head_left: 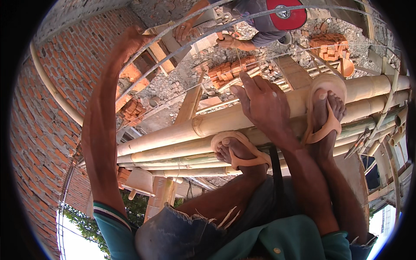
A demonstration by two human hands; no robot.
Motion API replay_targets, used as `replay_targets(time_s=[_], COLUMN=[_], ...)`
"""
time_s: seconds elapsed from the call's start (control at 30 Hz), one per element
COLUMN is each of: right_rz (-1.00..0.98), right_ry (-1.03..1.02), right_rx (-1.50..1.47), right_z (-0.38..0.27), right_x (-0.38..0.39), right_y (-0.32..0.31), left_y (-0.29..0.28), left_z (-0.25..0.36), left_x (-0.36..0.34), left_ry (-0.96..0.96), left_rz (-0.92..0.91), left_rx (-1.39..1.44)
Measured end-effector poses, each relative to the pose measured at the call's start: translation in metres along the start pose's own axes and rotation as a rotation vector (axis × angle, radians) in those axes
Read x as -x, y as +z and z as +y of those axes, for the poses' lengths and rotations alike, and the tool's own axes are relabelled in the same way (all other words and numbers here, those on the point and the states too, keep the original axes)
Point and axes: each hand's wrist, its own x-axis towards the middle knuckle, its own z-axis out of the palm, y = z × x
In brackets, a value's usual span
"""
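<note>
My left hand reaches far up at the left, its fingers bent over the edge of a wooden board beside two metal rods. Over the bamboo poles is my right hand, its fingers curled and the thumb near the index finger. A thin strand shows just beyond its fingertips; whatever lies between them is hidden. Across from me, a co-worker in a red and black cap has one hand on the boards. The co-worker's other hand holds a short brownish piece.
My sandalled feet stand on the bamboo, high above rubble ground. A brick wall rises at the left. Stacked bricks, more bricks and an orange bucket lie below. A wooden plank slopes under the poles.
</note>
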Motion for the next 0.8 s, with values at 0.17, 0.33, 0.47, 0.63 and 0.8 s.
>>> replay_targets(time_s=[0.17,0.33,0.47,0.63,0.8], right_rz=[0.034,0.029,0.036,0.056,0.043], right_ry=[-0.015,0.003,0.003,-0.005,0.011], right_rx=[-0.011,-0.034,-0.056,-0.078,-0.081], right_z=[0.000,-0.001,-0.001,0.000,0.000], right_x=[-0.001,0.000,0.000,-0.001,0.001], right_y=[0.001,0.000,-0.002,-0.002,-0.002], left_y=[0.000,0.004,0.010,0.005,0.002], left_z=[-0.001,-0.018,-0.024,-0.016,-0.013], left_x=[-0.001,-0.010,-0.011,-0.008,-0.007], left_ry=[-0.017,0.081,0.143,0.106,0.077], left_rz=[0.003,0.024,0.078,0.056,0.013], left_rx=[-0.044,0.015,0.108,-0.022,0.019])
